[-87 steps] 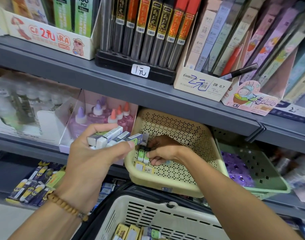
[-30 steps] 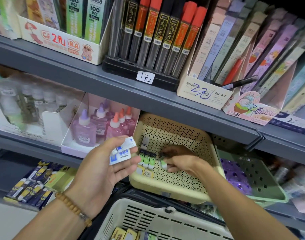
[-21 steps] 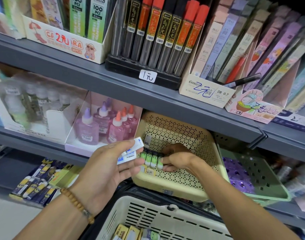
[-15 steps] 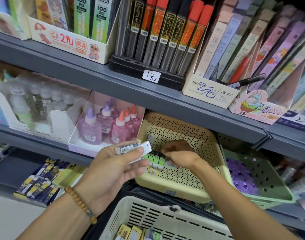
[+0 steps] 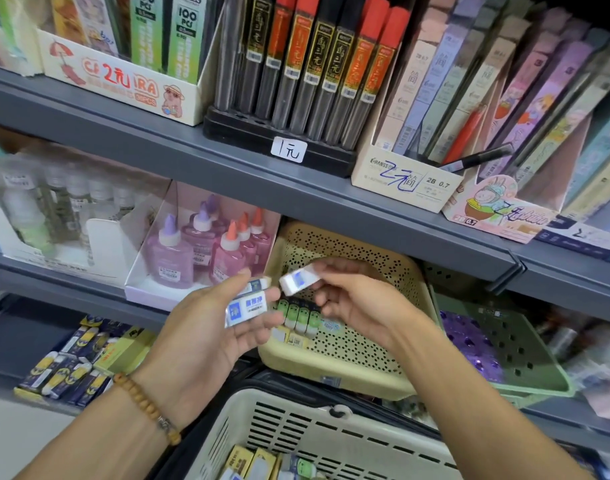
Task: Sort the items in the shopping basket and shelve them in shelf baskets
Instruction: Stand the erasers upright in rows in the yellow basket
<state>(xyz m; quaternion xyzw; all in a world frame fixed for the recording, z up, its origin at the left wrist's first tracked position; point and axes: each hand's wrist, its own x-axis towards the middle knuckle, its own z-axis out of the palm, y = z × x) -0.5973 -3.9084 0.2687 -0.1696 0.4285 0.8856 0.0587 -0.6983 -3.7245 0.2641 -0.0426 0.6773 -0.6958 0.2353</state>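
My left hand (image 5: 206,337) holds two white erasers with blue labels (image 5: 246,308) in front of the shelf. My right hand (image 5: 359,306) pinches a third white-and-blue eraser (image 5: 298,279) just above the beige perforated shelf basket (image 5: 334,375). Inside that basket stands a row of green-topped erasers (image 5: 298,315), with a few small items beside them. Below, the cream shopping basket (image 5: 317,434) holds several yellow and green items (image 5: 262,465).
A green shelf basket (image 5: 514,344) with purple items sits right of the beige one. Pink and purple glue bottles (image 5: 206,251) stand in a box to its left. Pencil-lead tubes and boxes fill the upper shelf (image 5: 227,161). Blue-yellow erasers (image 5: 64,368) lie lower left.
My right hand has come up out of the beige basket and taken one white eraser from my left hand. The left hand has shifted right a little.
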